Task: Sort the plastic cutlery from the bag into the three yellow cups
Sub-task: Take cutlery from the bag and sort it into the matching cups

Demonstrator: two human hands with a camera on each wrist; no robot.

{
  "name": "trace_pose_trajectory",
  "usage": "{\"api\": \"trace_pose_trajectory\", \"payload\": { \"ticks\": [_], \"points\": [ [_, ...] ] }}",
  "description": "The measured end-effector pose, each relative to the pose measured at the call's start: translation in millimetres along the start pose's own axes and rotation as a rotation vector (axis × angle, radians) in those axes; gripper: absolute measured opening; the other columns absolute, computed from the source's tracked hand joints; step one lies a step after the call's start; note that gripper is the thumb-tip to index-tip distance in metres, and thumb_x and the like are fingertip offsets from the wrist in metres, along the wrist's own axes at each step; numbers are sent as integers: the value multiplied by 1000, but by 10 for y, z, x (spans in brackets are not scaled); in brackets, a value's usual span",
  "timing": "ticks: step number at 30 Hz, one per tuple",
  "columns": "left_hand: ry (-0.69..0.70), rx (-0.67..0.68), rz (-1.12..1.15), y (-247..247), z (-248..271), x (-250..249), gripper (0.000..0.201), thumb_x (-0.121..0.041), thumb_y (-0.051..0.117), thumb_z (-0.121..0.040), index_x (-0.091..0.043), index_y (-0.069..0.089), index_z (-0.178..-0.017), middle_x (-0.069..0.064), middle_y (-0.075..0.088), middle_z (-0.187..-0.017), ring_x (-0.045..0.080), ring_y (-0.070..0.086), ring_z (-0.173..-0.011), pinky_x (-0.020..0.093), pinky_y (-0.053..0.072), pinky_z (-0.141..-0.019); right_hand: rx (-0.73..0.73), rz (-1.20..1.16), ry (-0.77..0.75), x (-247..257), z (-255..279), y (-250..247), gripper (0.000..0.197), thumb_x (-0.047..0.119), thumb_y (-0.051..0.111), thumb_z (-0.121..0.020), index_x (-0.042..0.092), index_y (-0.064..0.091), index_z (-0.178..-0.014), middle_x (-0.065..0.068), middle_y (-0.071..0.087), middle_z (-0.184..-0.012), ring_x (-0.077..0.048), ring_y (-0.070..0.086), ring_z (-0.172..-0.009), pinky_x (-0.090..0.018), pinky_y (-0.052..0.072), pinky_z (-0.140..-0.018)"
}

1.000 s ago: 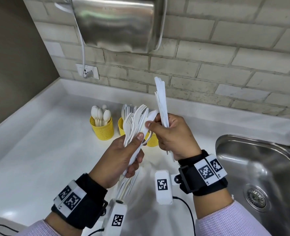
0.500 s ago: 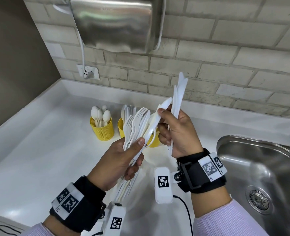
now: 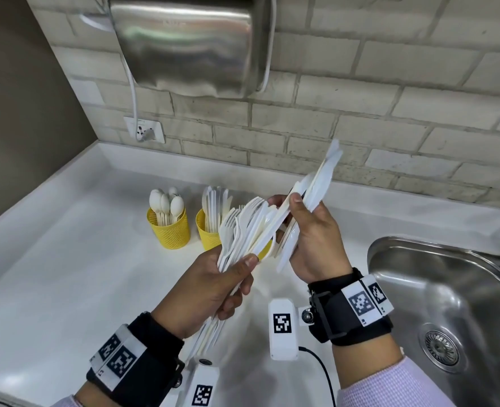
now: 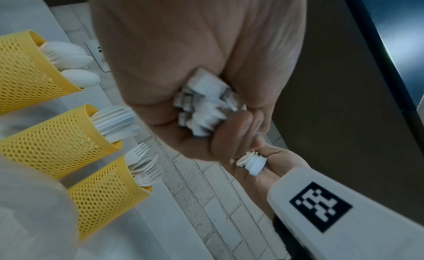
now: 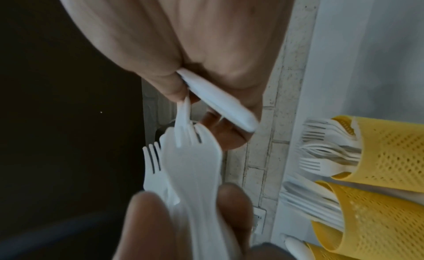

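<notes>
My left hand (image 3: 213,289) grips a fanned bundle of white plastic forks and knives (image 3: 242,227) by the handles, above the counter. My right hand (image 3: 313,239) holds a bunch of white knives (image 3: 319,183) that leans up to the right, its fingers touching the top of the left bundle. Three yellow mesh cups stand at the wall. The spoon cup (image 3: 169,227) is on the left and the knife cup (image 3: 209,233) beside it. The fork cup (image 4: 103,191) is mostly hidden behind the bundle in the head view. In the left wrist view the handle ends (image 4: 201,109) show inside my left fist.
A steel sink (image 3: 448,289) lies to the right in the white counter (image 3: 66,274). A steel hand dryer (image 3: 190,42) hangs on the brick wall above the cups, with its cord plugged into a socket (image 3: 144,129). A blurred translucent sheet (image 4: 30,200) fills the left wrist view's lower left.
The right hand's knife bunch has tipped from upright to leaning right. A white piece it pinched at the left bundle has slid up and rightwards. The left hand has stayed nearly still.
</notes>
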State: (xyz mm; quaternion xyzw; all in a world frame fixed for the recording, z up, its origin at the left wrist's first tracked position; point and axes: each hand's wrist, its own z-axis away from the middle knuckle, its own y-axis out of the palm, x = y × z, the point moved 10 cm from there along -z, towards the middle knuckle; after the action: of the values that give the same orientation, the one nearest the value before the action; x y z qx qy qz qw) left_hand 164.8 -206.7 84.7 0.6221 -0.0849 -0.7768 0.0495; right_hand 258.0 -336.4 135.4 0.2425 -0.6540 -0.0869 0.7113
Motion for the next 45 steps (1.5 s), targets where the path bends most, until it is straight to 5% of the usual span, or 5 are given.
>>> {"api": "trace_pose_trajectory", "payload": {
  "ticks": [9,24,32,38,45],
  "points": [
    [-3,-26,44,-54,47,-4,28,-38,69,-89,-16,62,-103,9,50,-71,18,29,-47,23,25,-45,-66,-480,-5,68,17,-157,57,32,35,-110,16,73,-71,-9,67,-82,-34,72,-80,-47,61,-77],
    [-26,-96,104,-60,44,-12,60,-35,72,-86,12,50,-116,5,44,-67,14,29,-46,22,23,-45,-229,-539,-243,536,57,-427,12,34,42,-109,25,41,-117,-8,54,-73,-29,65,-65,-52,58,-74],
    [-85,-182,203,-80,-26,-47,6,-10,65,-96,-6,64,-101,18,78,-105,13,50,-50,20,35,-43,-225,-369,-284,510,155,-163,31,47,44,-105,24,48,-85,2,25,-60,-11,22,-43,-19,24,-42],
    [-194,-129,346,24,-40,20,12,-1,59,-99,1,64,-110,26,75,-110,32,77,-97,29,64,-70,-59,-146,-345,436,250,250,42,43,59,-96,20,38,-70,3,24,-52,-12,22,-39,-19,27,-41],
    [-193,-65,395,83,-60,-18,20,9,56,-93,10,68,-109,22,71,-98,28,75,-87,35,63,-78,63,103,-253,-8,309,434,33,25,66,-94,22,53,-64,-1,39,-46,-18,36,-39,-31,36,-49]
  ]
}}
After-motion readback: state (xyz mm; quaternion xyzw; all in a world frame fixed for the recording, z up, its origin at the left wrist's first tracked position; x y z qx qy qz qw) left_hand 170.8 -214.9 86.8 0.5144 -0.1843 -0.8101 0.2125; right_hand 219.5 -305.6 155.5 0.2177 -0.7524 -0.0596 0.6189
